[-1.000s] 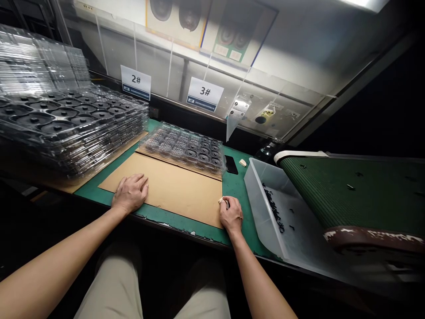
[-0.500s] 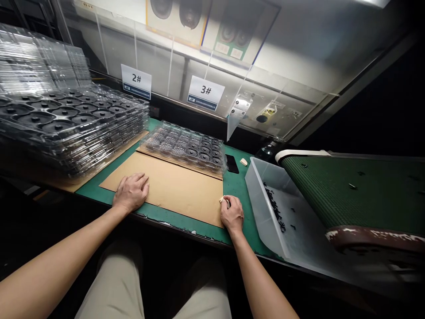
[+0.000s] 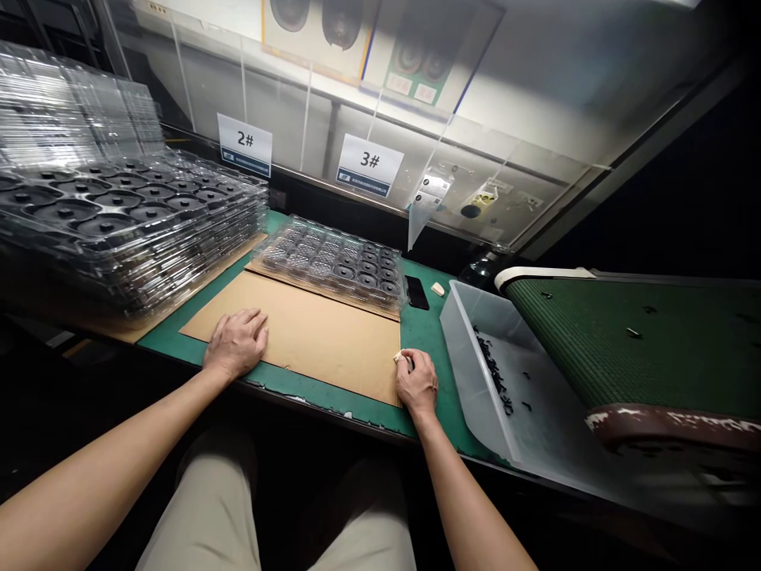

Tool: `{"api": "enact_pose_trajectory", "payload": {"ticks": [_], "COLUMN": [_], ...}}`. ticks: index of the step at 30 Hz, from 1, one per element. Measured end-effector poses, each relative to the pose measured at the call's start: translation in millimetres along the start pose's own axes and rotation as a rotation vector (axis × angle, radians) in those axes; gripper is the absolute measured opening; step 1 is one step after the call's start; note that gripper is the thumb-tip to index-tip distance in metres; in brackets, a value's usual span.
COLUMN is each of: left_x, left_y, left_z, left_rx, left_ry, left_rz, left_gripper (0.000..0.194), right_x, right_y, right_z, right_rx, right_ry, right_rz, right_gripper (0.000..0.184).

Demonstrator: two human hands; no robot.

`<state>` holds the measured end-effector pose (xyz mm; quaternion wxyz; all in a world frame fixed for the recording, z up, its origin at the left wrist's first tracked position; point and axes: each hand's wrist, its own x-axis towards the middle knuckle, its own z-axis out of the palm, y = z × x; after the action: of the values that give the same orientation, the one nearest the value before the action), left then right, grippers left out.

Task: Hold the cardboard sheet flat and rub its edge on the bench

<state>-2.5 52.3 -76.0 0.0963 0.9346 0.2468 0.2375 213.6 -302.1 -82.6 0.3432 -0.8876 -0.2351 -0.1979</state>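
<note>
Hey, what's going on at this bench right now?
A person sits at a green-topped bench. The left hand lies flat on a cardboard sheet; the right hand, at the sheet's right edge, pinches a small pale piece. A clear tray of black parts lies behind, and a plastic bin stands to the right.

The cardboard sheet (image 3: 309, 337) lies on the table mat (image 3: 425, 333) in front of the person. Behind it sits a parts tray (image 3: 333, 262); to its left stands the tray stack (image 3: 119, 222). Right of the sheet lies the bin (image 3: 476, 357), under the near end of the conveyor belt (image 3: 630, 349). The left hand (image 3: 236, 342) rests on the sheet's near-left part; the right hand (image 3: 417, 382) rests at its near-right corner.
</note>
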Motion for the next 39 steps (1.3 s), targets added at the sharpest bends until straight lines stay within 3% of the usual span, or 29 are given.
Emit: {"api": "enact_pose_trajectory", "payload": {"ticks": [39], "left_x": [-0.2], "left_y": [0.7], "left_z": [-1.8], "left_rx": [0.009], "left_ry": [-0.018], "left_rz": [-0.008], "left_gripper": [0.035], "right_x": [-0.1], "right_y": [1.2], "right_z": [1.1], "right_rx": [0.008], "right_ry": [0.007], "right_rz": [-0.004], "right_gripper": [0.029]}}
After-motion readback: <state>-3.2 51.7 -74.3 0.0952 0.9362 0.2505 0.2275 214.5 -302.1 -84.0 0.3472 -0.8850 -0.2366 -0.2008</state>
